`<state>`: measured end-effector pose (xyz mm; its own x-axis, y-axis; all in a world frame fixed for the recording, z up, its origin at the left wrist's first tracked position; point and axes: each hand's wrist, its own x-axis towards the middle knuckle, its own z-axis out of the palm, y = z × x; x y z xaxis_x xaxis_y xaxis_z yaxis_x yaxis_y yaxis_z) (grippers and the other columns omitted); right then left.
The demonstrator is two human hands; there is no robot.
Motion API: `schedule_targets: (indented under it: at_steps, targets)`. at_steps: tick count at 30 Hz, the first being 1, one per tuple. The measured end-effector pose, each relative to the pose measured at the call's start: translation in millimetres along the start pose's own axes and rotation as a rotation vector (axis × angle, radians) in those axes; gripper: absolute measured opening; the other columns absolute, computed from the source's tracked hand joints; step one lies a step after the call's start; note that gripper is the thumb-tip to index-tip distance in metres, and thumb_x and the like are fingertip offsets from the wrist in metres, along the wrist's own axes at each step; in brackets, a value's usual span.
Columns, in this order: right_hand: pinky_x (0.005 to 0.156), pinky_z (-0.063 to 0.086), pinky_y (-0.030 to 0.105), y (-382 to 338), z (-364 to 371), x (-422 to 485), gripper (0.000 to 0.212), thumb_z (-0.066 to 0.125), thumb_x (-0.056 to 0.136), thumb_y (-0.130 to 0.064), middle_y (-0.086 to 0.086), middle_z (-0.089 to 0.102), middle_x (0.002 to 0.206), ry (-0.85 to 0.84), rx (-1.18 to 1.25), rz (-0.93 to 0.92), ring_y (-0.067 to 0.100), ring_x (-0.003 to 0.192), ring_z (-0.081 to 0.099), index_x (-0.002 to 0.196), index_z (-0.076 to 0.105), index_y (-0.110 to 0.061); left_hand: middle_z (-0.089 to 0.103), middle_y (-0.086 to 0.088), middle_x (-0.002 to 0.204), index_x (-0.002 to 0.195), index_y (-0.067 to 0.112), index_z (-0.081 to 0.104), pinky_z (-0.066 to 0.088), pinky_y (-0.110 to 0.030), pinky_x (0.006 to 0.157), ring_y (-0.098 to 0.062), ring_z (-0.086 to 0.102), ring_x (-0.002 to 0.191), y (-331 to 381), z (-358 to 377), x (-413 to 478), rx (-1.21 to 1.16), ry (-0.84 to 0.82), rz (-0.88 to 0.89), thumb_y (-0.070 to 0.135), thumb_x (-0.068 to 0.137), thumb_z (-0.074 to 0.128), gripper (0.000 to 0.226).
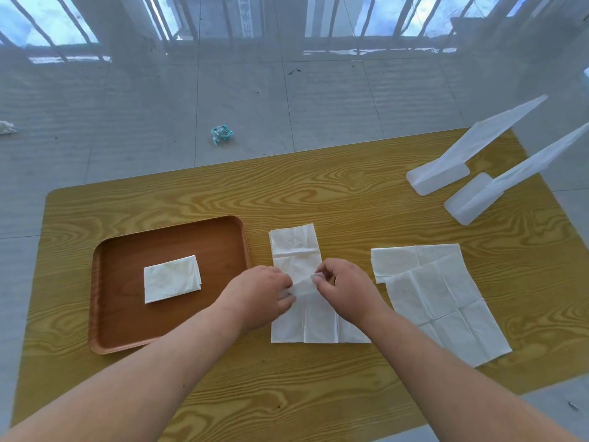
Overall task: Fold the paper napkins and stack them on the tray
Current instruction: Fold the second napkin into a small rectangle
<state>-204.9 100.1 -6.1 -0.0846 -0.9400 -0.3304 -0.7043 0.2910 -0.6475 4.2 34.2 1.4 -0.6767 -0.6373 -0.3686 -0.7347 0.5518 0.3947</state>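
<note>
A white paper napkin [296,250] lies lengthwise in the middle of the wooden table, partly folded at its far end. My left hand [258,295] and my right hand [347,288] meet over its middle, each pinching a raised bit of the paper. A brown tray [111,314] sits to the left with one folded napkin [172,278] lying flat in it. To the right, unfolded napkins [446,301] lie overlapping on the table.
Two white plastic stands [446,167] rest at the table's far right corner. The table's [318,193] far edge borders a grey tiled floor with a crumpled wrapper [221,134] and a paper scrap [6,126] on it.
</note>
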Motion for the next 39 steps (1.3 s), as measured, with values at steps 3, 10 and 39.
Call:
schedule_targets:
  at_steps: [3, 10, 39]
  targets:
    - [0.063, 0.051, 0.027, -0.6, 0.4, 6.6, 0.01, 0.062, 0.096, -0.038, -0.011, 0.066, 0.076, 0.013, 0.093, 0.097, 0.006, 0.07, 0.06, 0.09, 0.066, -0.031, 0.067, 0.013, 0.09, 0.106, 0.029, 0.068, 0.047, -0.028, 0.063, -0.008, 0.061, 0.08, -1.0, -1.5, 4.6, -0.123, 0.053, -0.146, 0.051, 0.099, 0.052, 0.028]
    - [0.063, 0.052, 0.031, -2.1, 0.0, 19.6, 0.012, 0.065, 0.095, -0.034, -0.006, 0.07, 0.079, -0.022, 0.208, 0.243, 0.012, 0.072, 0.064, 0.085, 0.067, -0.027, 0.067, 0.01, 0.076, 0.093, 0.028, 0.067, 0.047, -0.029, 0.056, -0.007, 0.06, 0.07, -6.2, -6.6, 16.1, -0.256, 0.119, -0.352, 0.048, 0.099, 0.056, 0.024]
    - [0.082, 0.049, 0.039, -2.5, 8.2, 28.5, 0.013, 0.049, 0.099, -0.028, -0.001, 0.056, 0.094, 0.053, -0.55, -0.319, 0.019, 0.089, 0.047, 0.096, 0.06, -0.021, 0.058, 0.005, 0.12, 0.124, 0.027, 0.059, 0.047, -0.034, 0.091, -0.018, 0.054, 0.107, -8.9, 8.4, 28.5, 0.303, 0.172, 0.044, 0.068, 0.09, 0.051, 0.054]
